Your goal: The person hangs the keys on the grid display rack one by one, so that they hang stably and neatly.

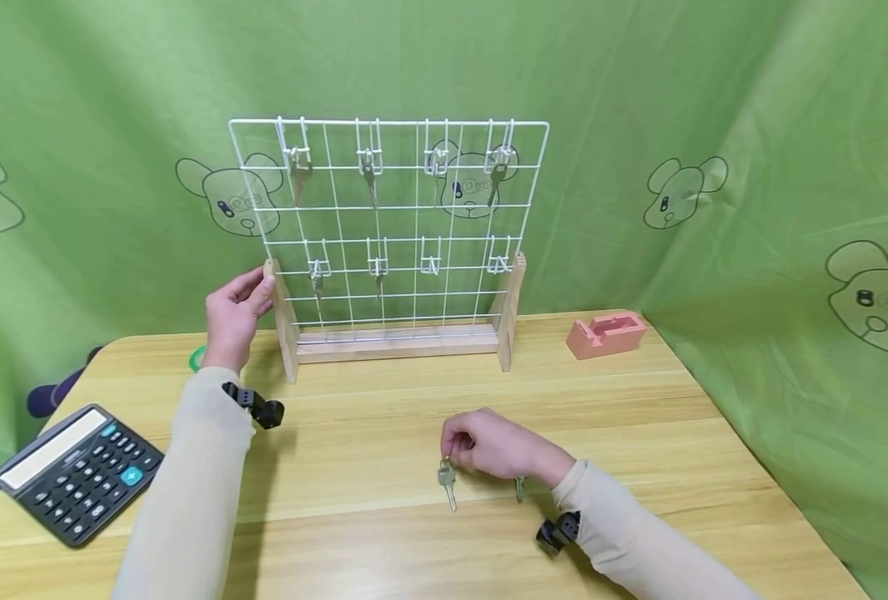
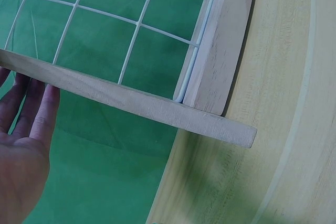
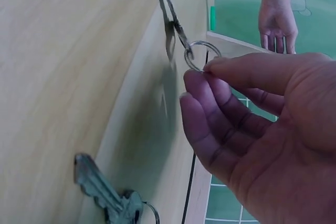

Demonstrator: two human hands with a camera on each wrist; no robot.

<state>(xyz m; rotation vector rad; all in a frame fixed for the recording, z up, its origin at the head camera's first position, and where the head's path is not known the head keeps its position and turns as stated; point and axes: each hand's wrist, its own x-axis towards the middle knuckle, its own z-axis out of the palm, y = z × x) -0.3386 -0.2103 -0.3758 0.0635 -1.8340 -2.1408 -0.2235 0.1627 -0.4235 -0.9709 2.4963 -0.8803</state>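
The right hand (image 1: pixel 499 446) pinches a small metal ring between thumb and fingertips. A silver key (image 1: pixel 447 483) hangs from that ring (image 3: pixel 217 46), low over the wooden table, its tip pointing down in the right wrist view. A second key (image 3: pixel 97 182) with its own ring lies near the right wrist, partly hidden by it in the head view. The left hand (image 1: pixel 235 312) rests its extended fingers against the left wooden upright (image 2: pixel 121 98) of a white wire grid rack (image 1: pixel 413 208). Keys hang on several of the rack's hooks; the two lower right hooks (image 1: pixel 430 265) carry none.
A black calculator (image 1: pixel 79 475) lies at the table's left side. Behind the left wrist shows part of a green round thing (image 1: pixel 198 358). A pink tape dispenser (image 1: pixel 606 335) stands at the back right. Green cloth (image 1: pixel 601 100) surrounds the table (image 1: pixel 353 533).
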